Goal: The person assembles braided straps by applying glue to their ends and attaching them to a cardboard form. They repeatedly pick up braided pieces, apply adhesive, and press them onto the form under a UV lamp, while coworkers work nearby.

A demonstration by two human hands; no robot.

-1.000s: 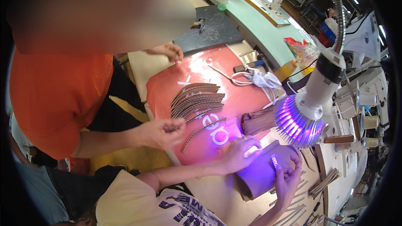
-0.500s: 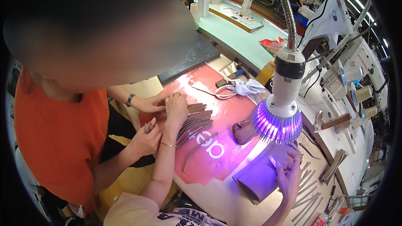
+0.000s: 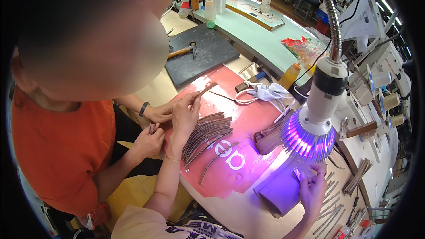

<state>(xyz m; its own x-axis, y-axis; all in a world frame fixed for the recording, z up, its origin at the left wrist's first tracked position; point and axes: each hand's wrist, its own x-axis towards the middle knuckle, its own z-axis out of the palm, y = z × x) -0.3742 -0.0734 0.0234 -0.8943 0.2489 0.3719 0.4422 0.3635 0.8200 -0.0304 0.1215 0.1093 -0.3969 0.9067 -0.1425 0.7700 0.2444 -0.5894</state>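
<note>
My left hand (image 3: 185, 113) is closed on a narrow brown strip (image 3: 208, 88), whose free end sticks up to the right. Below it, a fanned row of brown braided strips (image 3: 206, 136) lies on a red printed sheet (image 3: 221, 183); one single strip (image 3: 211, 164) lies apart. My right hand (image 3: 313, 188) pinches a small patterned piece (image 3: 297, 174), lit violet beside a lamp (image 3: 308, 138) and over a dark folded sheet (image 3: 281, 190). A co-worker in orange has one hand (image 3: 160, 112) next to my left hand and the other (image 3: 149, 140) holding a small metal tool.
More braided strips (image 3: 330, 208) lie right of my right hand, near a bundle of thin strips (image 3: 357, 177). A brown bundle (image 3: 270, 137) sits by the lamp. Farther back are a white cable (image 3: 268, 92), a yellow bottle (image 3: 290, 76), a dark slab (image 3: 203, 53) and a hammer (image 3: 180, 52).
My left hand has lifted slightly off the row, and a brown strip now shows raised in it. My right hand keeps its pinch. The whole view has shifted, uncovering the hammer.
</note>
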